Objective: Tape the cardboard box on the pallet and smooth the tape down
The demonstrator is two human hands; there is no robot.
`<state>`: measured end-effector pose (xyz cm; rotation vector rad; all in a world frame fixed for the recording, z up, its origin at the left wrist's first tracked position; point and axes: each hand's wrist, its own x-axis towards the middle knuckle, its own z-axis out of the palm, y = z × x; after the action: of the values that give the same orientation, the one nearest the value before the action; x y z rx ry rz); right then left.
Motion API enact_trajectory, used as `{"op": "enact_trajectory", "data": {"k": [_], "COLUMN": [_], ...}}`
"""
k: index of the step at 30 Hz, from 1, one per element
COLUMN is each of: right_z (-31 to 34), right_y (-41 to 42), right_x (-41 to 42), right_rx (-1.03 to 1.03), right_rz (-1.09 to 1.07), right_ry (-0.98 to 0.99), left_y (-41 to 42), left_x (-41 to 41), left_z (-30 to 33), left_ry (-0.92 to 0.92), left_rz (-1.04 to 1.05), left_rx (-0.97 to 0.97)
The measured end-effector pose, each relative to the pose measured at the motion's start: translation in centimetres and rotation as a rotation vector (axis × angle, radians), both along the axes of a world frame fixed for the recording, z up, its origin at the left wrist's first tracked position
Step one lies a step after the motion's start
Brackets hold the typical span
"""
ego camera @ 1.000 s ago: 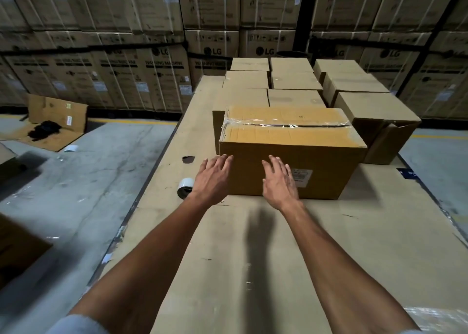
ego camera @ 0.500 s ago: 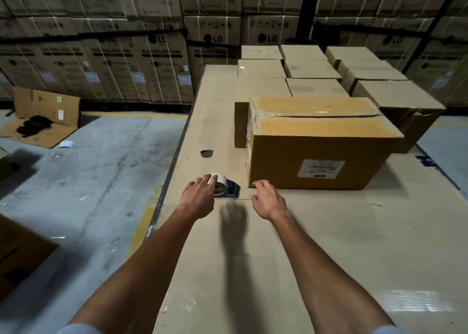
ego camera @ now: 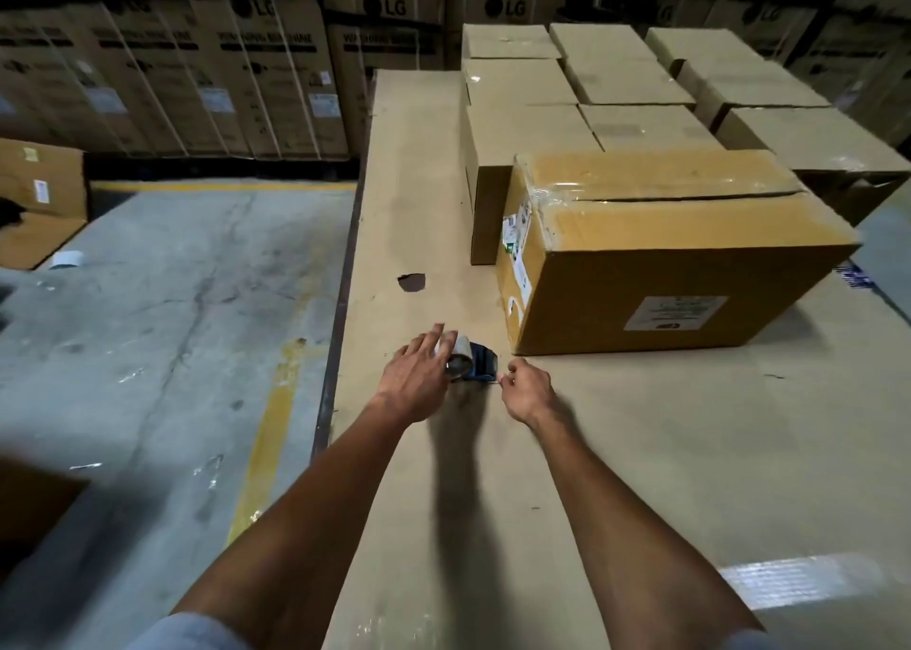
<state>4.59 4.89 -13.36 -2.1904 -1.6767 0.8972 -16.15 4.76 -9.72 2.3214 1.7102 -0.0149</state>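
A brown cardboard box [ego camera: 665, 265] with a white label on its front stands on the cardboard-covered pallet [ego camera: 641, 452]. Clear tape crosses its top seam and runs down its left side. Just off the box's near left corner, a blue tape dispenser [ego camera: 480, 366] with a pale roll lies on the pallet. My left hand [ego camera: 414, 378] rests over the roll with its fingers curved around it. My right hand [ego camera: 527, 393] is at the dispenser's near end, its fingertips pinched on a thin strip of tape.
Several closed boxes [ego camera: 636, 82] stand behind the taped one. The pallet's left edge [ego camera: 340, 329] drops to a concrete floor with a yellow line [ego camera: 266, 437]. Tall stacked cartons [ego camera: 197, 67] line the back. A dark hole [ego camera: 411, 282] marks the pallet cover.
Both hands left the box's front face and moved left to the tape dispenser. The left hand now covers the roll and the right has closed at its end. My view has shifted left.
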Motion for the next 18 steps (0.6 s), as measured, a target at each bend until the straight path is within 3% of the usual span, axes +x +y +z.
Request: {"op": "enact_trajectory", "data": {"k": [18], "right_z": [-2.3], "right_y": [3.4], "right_x": [-1.9], "right_rx": [-0.011], "right_rz": [-0.411], "right_ry": [0.182], "left_y": [2.0], "left_x": [-1.5], "left_z": [-4.8], "left_ry": [-0.216], "left_rz": [-0.001], "left_rx": [0.032]}}
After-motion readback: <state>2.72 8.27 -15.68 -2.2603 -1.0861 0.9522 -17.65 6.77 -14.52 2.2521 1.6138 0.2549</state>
